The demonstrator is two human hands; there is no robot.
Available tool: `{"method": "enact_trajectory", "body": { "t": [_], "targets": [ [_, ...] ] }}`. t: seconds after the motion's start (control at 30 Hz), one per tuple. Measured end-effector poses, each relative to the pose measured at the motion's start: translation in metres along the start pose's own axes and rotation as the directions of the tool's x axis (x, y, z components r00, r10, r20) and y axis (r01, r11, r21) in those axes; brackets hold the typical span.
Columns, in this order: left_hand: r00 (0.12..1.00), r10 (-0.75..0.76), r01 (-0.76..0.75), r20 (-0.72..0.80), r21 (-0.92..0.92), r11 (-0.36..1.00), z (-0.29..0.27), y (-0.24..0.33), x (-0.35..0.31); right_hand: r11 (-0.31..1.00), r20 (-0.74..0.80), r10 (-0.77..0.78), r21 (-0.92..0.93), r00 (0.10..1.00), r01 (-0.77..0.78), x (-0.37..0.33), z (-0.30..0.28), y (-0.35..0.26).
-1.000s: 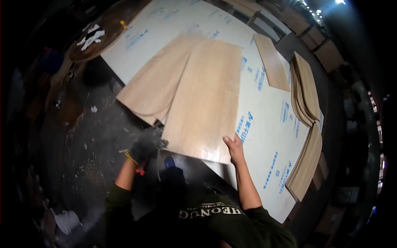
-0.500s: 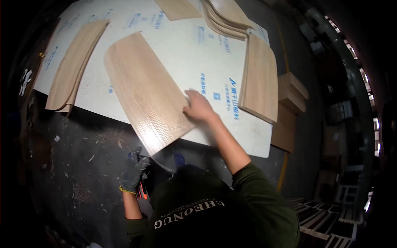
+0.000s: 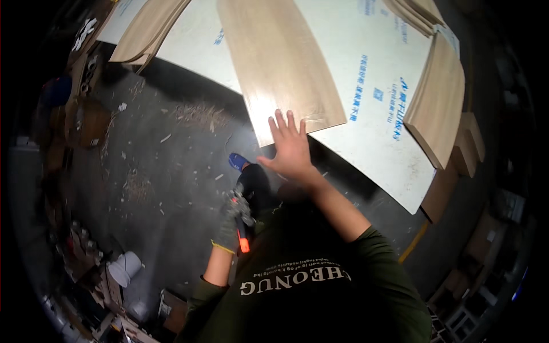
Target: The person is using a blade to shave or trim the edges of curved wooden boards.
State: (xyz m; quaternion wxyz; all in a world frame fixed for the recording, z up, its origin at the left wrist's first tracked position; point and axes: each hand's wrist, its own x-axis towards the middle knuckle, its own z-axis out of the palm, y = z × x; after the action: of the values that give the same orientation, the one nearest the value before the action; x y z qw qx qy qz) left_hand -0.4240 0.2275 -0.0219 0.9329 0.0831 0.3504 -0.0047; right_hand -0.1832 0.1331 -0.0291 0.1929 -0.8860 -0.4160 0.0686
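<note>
A long wood-grain panel (image 3: 280,63) lies on the white board-topped table, and its near end juts out past the edge toward me. My right hand (image 3: 289,146), bare, has its fingers spread, with the fingertips touching the panel's near end. Down by my body, my left hand (image 3: 231,214) wears a grey glove with a yellow cuff. It is closed round a slim orange-and-black handled tool (image 3: 243,237), whose exact kind I cannot make out.
Curved wood-grain panels (image 3: 151,28) sit at the table's left, another stack (image 3: 437,100) at its right, and more (image 3: 409,14) at the far right. Cardboard boxes (image 3: 469,146) stand beyond the right edge. Wood shavings (image 3: 197,116) litter the floor; a white bucket (image 3: 124,268) stands lower left.
The view has shifted, with the table now higher in it. My right hand has moved from the panel's right edge to its near end. My left hand still grips the tool.
</note>
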Motion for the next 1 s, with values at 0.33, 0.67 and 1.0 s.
{"method": "enact_trajectory", "body": {
  "t": [0.33, 0.67, 1.0],
  "targets": [
    [0.982, 0.015, 0.053, -0.186, 0.358, 0.932, 0.034, 0.056, -0.003, 0.97, -0.063, -0.2, 0.128, 0.978, 0.206, 0.015, 0.017, 0.0],
    [0.93, 0.284, 0.125, -0.232, 0.929, 0.348, 0.075, 0.072, 0.042, 0.958, -0.103, -0.281, 0.021, 0.954, 0.284, 0.008, 0.009, 0.025],
    [0.907, 0.344, 0.027, -0.244, 0.847, 0.531, 0.049, 0.077, 0.03, 0.925, -0.215, -0.118, 0.332, 0.969, 0.186, -0.01, 0.051, 0.013]
  ]
}}
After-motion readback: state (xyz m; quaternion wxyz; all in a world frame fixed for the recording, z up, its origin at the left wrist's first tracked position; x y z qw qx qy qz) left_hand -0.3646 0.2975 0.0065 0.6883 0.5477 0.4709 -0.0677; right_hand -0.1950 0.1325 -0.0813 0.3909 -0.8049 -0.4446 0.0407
